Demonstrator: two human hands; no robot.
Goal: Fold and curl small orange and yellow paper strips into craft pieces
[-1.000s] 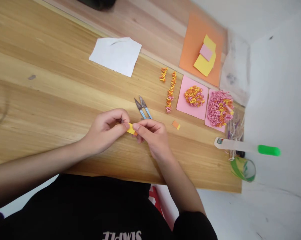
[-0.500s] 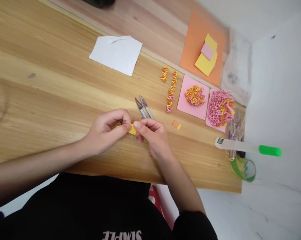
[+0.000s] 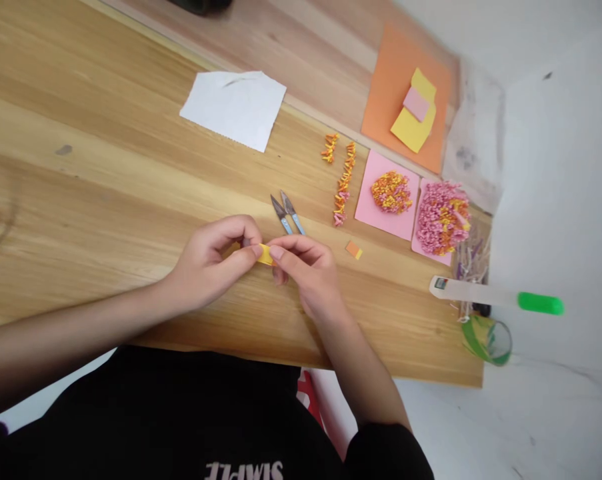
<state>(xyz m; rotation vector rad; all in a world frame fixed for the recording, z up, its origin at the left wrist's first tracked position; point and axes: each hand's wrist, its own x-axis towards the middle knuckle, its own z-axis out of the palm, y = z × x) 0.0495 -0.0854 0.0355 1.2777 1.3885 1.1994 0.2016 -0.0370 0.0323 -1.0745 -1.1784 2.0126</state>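
Observation:
Between my two hands is a small yellow piece of foam sheet or paper (image 3: 265, 255). My left hand (image 3: 221, 261) pinches its left end with thumb and fingers. On its right end, the thumb and fingers of my right hand (image 3: 305, 270) press together. Just beyond the hands lie thread snips (image 3: 287, 212) with blue handles, blades apart and pointing away; my right hand partly covers their near end. To the right of that hand, a small orange and yellow piece (image 3: 353, 250) rests on the wooden table (image 3: 105, 220).
Rows of small twisted orange, yellow and pink bits (image 3: 345, 183) lie beyond the snips. Heaps of such bits (image 3: 391, 192) sit on pink sheets (image 3: 373, 217). Further right are a glue bottle with a green end (image 3: 495, 295) and a tape roll (image 3: 487, 340). White paper (image 3: 233, 110) lies far left.
My right thumb has slid slightly over the piece, and the orange end that showed beside it is now mostly hidden. Both hands keep their pinch; the other things have not moved.

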